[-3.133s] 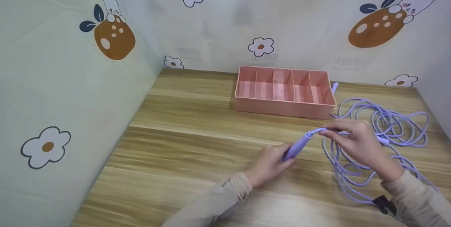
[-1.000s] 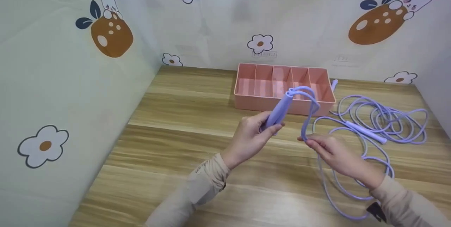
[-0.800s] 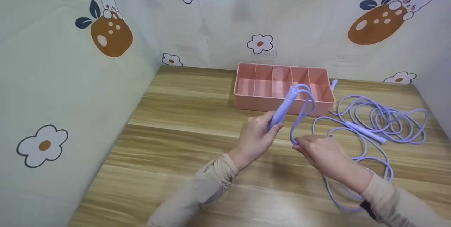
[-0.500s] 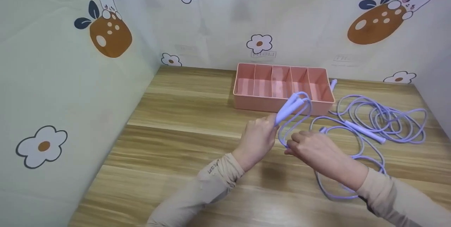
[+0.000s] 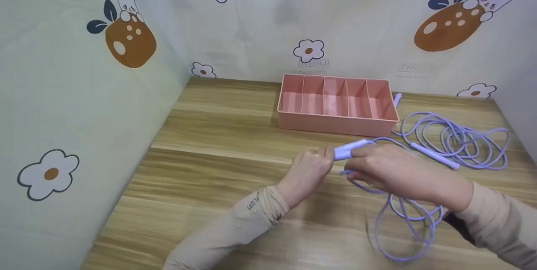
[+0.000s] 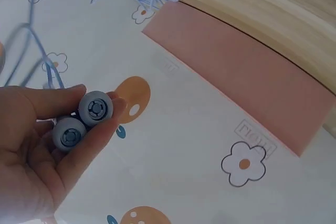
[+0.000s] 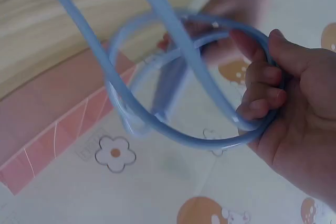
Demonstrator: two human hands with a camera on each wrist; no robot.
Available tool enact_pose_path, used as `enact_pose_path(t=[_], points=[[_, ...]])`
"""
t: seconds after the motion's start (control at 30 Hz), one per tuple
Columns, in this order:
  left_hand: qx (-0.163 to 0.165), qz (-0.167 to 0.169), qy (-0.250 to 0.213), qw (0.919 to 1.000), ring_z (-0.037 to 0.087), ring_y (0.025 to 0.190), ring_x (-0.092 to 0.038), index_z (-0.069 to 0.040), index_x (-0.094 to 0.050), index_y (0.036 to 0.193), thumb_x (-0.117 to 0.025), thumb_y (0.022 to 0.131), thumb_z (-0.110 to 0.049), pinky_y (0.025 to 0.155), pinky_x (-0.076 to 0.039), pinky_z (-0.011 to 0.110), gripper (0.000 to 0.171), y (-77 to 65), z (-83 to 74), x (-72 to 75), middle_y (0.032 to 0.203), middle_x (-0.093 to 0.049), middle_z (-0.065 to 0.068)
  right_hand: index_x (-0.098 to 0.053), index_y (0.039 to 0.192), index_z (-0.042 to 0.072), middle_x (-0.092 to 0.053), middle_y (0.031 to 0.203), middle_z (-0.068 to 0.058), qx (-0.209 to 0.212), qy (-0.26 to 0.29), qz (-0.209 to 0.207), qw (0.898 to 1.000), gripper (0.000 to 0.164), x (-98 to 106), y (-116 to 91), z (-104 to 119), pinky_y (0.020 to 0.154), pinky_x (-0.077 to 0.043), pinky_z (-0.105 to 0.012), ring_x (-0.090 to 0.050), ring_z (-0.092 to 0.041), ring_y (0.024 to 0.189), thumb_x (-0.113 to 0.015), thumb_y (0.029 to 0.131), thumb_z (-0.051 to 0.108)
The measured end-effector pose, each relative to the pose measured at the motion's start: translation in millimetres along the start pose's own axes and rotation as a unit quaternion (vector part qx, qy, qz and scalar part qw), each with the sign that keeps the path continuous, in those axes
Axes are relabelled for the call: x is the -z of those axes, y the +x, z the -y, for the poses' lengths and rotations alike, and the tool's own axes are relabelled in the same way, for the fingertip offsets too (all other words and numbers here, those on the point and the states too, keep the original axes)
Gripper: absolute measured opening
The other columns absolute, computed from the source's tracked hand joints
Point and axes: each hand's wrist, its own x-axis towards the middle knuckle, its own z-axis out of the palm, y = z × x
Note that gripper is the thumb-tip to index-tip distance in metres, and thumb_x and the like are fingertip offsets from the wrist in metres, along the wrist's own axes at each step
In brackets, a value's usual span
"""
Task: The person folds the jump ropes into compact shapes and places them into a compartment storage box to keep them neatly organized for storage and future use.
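Note:
Together in my left hand (image 5: 306, 173) I grip the two lavender handles (image 5: 345, 151) of a jump rope. Their round ends (image 6: 95, 107) sit side by side between thumb and fingers in the left wrist view. My right hand (image 5: 402, 173) is close beside them, its fingers curled round the rope's cord (image 7: 202, 143). In the right wrist view the cord forms loops running through that hand. More of this cord hangs or lies in loops below the right hand in the head view; the right hand partly covers the handles there.
A pink box (image 5: 335, 125) with several compartments stands at the back of the wooden table (image 5: 218, 136). Right of it lies a second lavender jump rope, its cord (image 5: 451, 129) tangled, one handle (image 5: 435, 155) in front and another handle (image 5: 397, 99) behind the box's right end.
My left hand has turned, so the handles tip down to the right, away from the box. The right hand has drawn cord up toward them, and the loops below have shifted.

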Motion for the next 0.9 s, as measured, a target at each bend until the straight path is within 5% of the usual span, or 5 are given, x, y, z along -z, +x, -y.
enact_pose_path(t=[0.27,0.43,0.67,0.8,0.9], points=[[-0.123,-0.031,-0.052,0.9906,0.005,0.061,-0.055,-0.008,-0.06,0.093,-0.051,0.09,-0.009,0.046,-0.047,0.011,0.01,-6.3,5.5,7.8,0.08,-0.064,-0.002,-0.066,0.084,0.013,-0.056,0.074,0.011,0.018,0.133,0.0,0.991,0.006,19,7,-26,0.058,-0.047,-0.02,-0.049,-0.001,0.067,-0.06,0.086,0.012],[-0.154,-0.084,-0.132,0.9757,0.008,0.074,-0.063,-0.006,-0.064,0.1,-0.049,0.093,-0.013,0.062,-0.052,0.012,0.018,-8.8,5.8,12.3,0.091,-0.068,0.002,-0.067,0.093,0.011,-0.063,0.084,0.01,-0.044,0.149,-0.038,0.987,0.011,12,3,-42,0.066,-0.051,-0.024,-0.058,-0.003,0.077,-0.057,0.089,0.009],[-0.103,-0.202,-0.209,0.9511,0.009,0.074,-0.065,-0.004,-0.063,0.097,-0.057,0.088,-0.01,0.069,-0.052,0.013,0.012,-5.3,5.8,22.0,0.088,-0.068,0.002,-0.067,0.096,0.005,-0.069,0.09,-0.001,-0.07,0.145,-0.145,0.976,0.016,-16,-1,-48,0.068,-0.048,-0.015,-0.062,-0.009,0.08,-0.06,0.083,-0.001],[-0.051,-0.234,-0.249,0.9385,0.014,0.079,-0.067,-0.001,-0.062,0.098,-0.061,0.084,-0.006,0.078,-0.051,0.016,0.015,-2.5,7.6,24.8,0.091,-0.069,0.007,-0.066,0.097,0.005,-0.068,0.094,-0.004,-0.076,0.149,-0.183,0.969,0.02,-33,-2,-44,0.07,-0.047,-0.015,-0.062,-0.014,0.085,-0.059,0.082,-0.005],[-0.018,-0.242,-0.273,0.9309,0.018,0.083,-0.067,0.001,-0.062,0.1,-0.062,0.083,-0.004,0.08,-0.051,0.018,0.018,-2.4,8.7,25.9,0.092,-0.069,0.01,-0.064,0.106,0.007,-0.067,0.095,-0.001,-0.11,0.153,-0.175,0.966,0.026,-40,-5,-39,0.068,-0.049,-0.021,-0.06,-0.011,0.083,-0.056,0.084,-0.004]])
